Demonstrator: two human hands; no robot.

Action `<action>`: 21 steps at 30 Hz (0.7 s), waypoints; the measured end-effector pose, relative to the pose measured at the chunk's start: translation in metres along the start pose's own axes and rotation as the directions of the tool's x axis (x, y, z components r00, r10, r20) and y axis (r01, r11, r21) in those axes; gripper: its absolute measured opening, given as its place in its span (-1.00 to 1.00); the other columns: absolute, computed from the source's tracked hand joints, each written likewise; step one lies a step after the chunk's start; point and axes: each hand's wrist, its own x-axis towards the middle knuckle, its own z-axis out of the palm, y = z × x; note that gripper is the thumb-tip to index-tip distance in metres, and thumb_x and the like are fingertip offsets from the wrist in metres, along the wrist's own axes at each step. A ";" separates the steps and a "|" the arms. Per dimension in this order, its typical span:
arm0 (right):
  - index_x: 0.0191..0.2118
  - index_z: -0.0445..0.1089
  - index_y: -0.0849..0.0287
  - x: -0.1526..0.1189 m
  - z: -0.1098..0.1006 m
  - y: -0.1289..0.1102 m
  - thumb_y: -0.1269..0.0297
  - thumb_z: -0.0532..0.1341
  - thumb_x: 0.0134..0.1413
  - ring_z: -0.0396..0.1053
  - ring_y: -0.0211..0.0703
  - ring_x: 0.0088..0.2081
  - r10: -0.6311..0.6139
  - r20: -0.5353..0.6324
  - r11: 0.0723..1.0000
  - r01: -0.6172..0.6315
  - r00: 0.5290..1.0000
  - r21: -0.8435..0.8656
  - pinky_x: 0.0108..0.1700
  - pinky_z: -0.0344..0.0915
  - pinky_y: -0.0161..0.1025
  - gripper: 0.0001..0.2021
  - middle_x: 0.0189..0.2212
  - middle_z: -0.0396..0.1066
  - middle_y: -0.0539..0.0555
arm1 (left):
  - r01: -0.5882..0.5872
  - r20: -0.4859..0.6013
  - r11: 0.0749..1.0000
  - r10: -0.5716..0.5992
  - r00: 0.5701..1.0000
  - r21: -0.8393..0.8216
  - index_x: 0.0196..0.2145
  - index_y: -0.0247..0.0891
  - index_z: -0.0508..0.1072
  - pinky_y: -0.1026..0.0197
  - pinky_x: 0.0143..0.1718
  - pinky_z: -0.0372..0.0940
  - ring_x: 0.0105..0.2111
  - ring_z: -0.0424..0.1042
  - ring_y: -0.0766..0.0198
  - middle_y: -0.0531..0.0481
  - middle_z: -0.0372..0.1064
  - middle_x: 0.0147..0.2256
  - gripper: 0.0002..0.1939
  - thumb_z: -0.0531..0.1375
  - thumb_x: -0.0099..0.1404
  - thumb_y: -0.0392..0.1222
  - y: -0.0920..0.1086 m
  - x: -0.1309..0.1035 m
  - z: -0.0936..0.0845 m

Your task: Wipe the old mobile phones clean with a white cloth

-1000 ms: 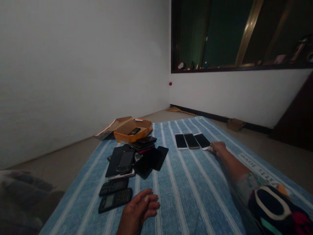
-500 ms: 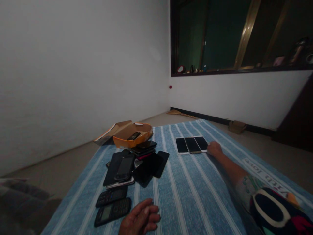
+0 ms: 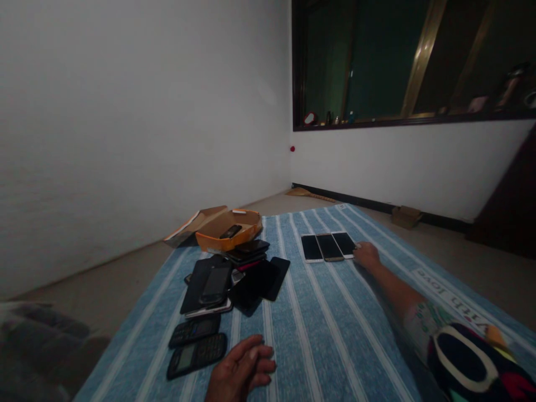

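Note:
Three phones lie side by side on the striped blue cloth: a white one [image 3: 312, 248] at left, a gold-edged one [image 3: 330, 247] in the middle and another white one [image 3: 344, 245] at right. My right hand [image 3: 366, 255] touches the right edge of the last one; its fingers are small and partly hidden. My left hand [image 3: 243, 369] rests low on the cloth with loosely curled fingers, holding nothing. Beside it are two keypad phones [image 3: 196, 355] [image 3: 195, 330]. Further back is a pile of dark phones [image 3: 251, 285], with a slider-like phone [image 3: 216, 283] on a black tablet-like item.
Behind the pile stands an open orange box [image 3: 226, 243] with a small phone [image 3: 231, 231] inside. A brown carton [image 3: 406, 217] and a broom [image 3: 310, 194] lie on the floor by the wall. The cloth's right edge bears printed letters.
The view has shifted slightly, so the pile and keypad phones appear a little higher and to the right. Both hands stay in nearly the same places.

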 end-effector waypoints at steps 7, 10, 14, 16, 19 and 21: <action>-0.05 0.42 0.22 -0.053 0.000 -0.032 0.30 0.19 0.25 0.40 -0.05 -0.06 -0.063 0.024 0.963 0.054 0.998 0.264 -0.04 0.36 -0.10 -0.79 -0.06 0.41 0.19 | 0.034 0.084 0.999 -0.036 0.996 0.023 -0.19 -0.38 0.51 0.12 -0.37 0.44 -0.39 0.58 0.04 -0.23 0.59 -0.32 -0.40 0.48 -0.10 0.09 0.004 -0.001 -0.003; -0.11 0.47 0.24 -0.106 0.011 -0.053 0.44 0.14 0.13 0.45 -0.09 -0.22 -0.150 0.065 0.894 0.107 0.986 0.435 -0.20 0.36 -0.23 -0.76 -0.27 0.47 0.13 | 0.012 0.103 0.999 -0.016 0.995 0.037 -0.16 -0.39 0.50 0.13 -0.35 0.43 -0.36 0.58 0.06 -0.24 0.59 -0.28 -0.43 0.44 -0.02 0.07 0.003 -0.004 -0.002; -0.23 0.52 0.21 -0.188 0.018 -0.072 0.33 0.15 0.02 0.40 -0.18 -0.45 -0.300 0.166 0.773 0.138 0.939 0.619 -0.42 0.28 -0.31 -0.76 -0.47 0.45 0.02 | 0.007 0.089 0.999 -0.011 0.996 0.041 -0.19 -0.40 0.50 0.14 -0.39 0.42 -0.42 0.57 0.08 -0.22 0.59 -0.34 -0.45 0.46 -0.06 0.03 0.002 -0.004 0.001; -0.44 0.50 0.20 -0.219 0.015 -0.076 0.31 0.17 -0.06 0.34 -0.21 -0.49 -0.395 0.216 0.726 0.159 0.893 0.669 -0.45 0.23 -0.33 -0.85 -0.55 0.40 -0.01 | 0.000 0.101 0.999 -0.005 0.995 0.050 -0.18 -0.40 0.49 0.15 -0.39 0.43 -0.41 0.57 0.10 -0.22 0.58 -0.33 -0.48 0.44 -0.02 -0.01 0.001 -0.003 0.001; -0.48 0.47 0.19 -0.242 0.010 -0.076 0.28 0.15 -0.04 0.30 -0.22 -0.47 -0.511 0.240 0.668 0.206 0.826 0.715 -0.39 0.21 -0.31 -0.83 -0.55 0.37 -0.01 | -0.024 0.114 0.998 0.018 0.993 0.054 -0.19 -0.40 0.49 0.18 -0.40 0.42 -0.42 0.57 0.13 -0.20 0.58 -0.34 -0.54 0.42 0.03 -0.05 -0.001 -0.004 0.001; -0.45 0.47 0.19 -0.245 0.010 -0.073 0.25 0.16 -0.03 0.30 -0.21 -0.45 -0.504 0.244 0.666 0.193 0.828 0.721 -0.35 0.22 -0.28 -0.82 -0.53 0.38 0.00 | -0.039 0.112 0.998 0.033 0.993 0.049 -0.19 -0.40 0.48 0.19 -0.42 0.43 -0.43 0.57 0.15 -0.19 0.58 -0.34 -0.58 0.40 0.06 -0.07 -0.002 -0.004 0.002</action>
